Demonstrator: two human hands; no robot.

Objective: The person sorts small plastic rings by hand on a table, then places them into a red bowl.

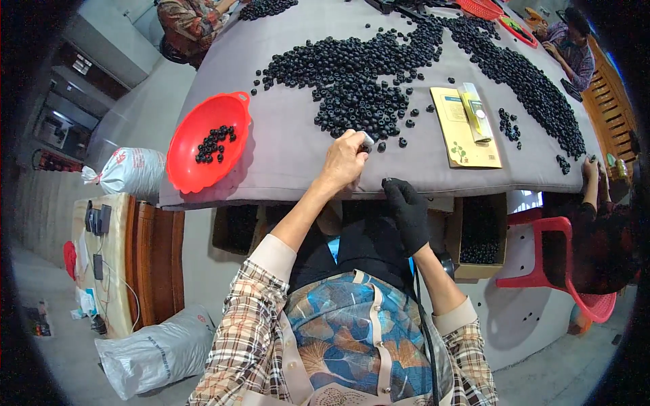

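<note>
My left hand (344, 162), bare, is closed at the near edge of a big pile of small black round pieces (359, 101), some showing a hole. A small whitish bit (367, 141) shows at its fingertips; I cannot make out whether it is held or worn. Nearer to me, at the table's front edge, my right hand (407, 215) wears a black glove. Its thumb and fingers come together at the tips, and anything between them is too small and dark to tell.
A red plastic bowl (184, 152) with several black pieces stands left on the grey cloth-covered table (277, 166). Right lie a yellow booklet (450, 132) and a clear-and-yellow packet (476, 114). Below are an open carton (502, 254) and red chair (542, 254). Other people sit around the table.
</note>
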